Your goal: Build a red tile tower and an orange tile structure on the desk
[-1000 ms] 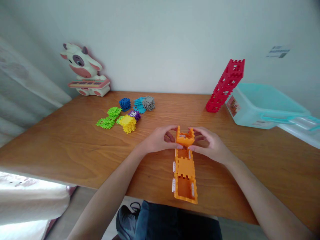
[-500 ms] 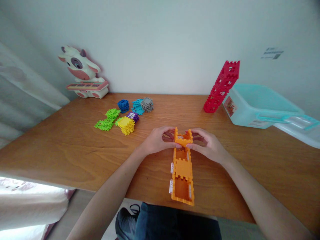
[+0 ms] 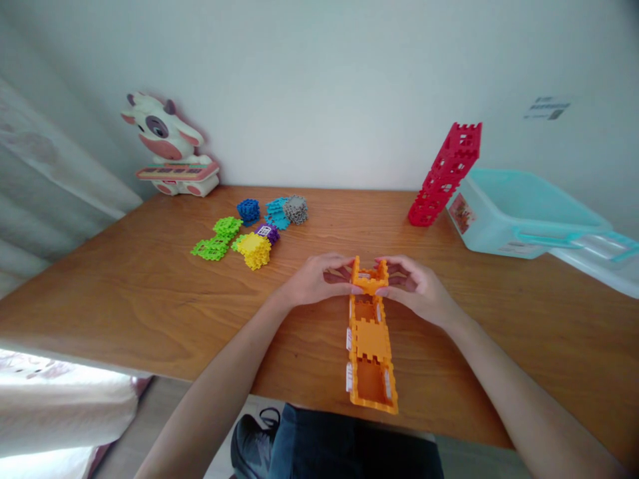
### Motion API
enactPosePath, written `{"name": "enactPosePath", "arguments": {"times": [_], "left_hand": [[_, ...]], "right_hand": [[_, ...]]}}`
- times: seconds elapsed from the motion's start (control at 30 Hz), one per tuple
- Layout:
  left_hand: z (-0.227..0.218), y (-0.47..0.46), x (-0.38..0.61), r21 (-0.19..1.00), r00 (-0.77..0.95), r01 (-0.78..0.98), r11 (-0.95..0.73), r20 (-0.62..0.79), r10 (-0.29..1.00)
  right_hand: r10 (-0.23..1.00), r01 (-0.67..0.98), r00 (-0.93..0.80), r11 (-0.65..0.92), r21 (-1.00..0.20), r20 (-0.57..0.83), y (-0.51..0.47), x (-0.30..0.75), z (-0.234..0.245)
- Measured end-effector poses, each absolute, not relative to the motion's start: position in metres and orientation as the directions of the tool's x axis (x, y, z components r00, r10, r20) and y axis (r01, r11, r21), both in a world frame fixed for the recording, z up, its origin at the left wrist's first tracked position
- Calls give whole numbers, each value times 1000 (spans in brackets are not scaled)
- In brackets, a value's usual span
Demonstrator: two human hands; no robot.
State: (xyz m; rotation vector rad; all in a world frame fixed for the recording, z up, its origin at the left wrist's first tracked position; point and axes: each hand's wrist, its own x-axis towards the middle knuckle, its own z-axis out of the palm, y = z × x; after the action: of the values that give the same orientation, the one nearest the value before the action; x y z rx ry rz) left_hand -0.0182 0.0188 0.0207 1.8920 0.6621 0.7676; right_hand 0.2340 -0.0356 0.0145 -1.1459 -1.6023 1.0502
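Left hand (image 3: 314, 279) and right hand (image 3: 414, 287) curled partly closed, fingertips gripping the far end of an orange block tower (image 3: 370, 339) from either side. Tower lying lengthwise on a wooden table (image 3: 124, 299), its near end close to the table edge. Small clusters of coloured blocks (image 3: 254, 249) well off to the left; a tilted red block tower (image 3: 442, 176) just beside a teal plastic bin (image 3: 519, 213) at the far right.
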Motion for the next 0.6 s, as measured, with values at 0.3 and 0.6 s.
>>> {"name": "enactPosePath", "arguments": {"times": [0.3,0.6], "left_hand": [[27,15,-18,904,607,198,-379,191,772],[20,12,-15,914,566,205,-350,181,804]], "right_hand": [[961,296,-191,252,-921,201,-37,235,19],[960,290,-240,211,-934,143,-37,237,15]]}}
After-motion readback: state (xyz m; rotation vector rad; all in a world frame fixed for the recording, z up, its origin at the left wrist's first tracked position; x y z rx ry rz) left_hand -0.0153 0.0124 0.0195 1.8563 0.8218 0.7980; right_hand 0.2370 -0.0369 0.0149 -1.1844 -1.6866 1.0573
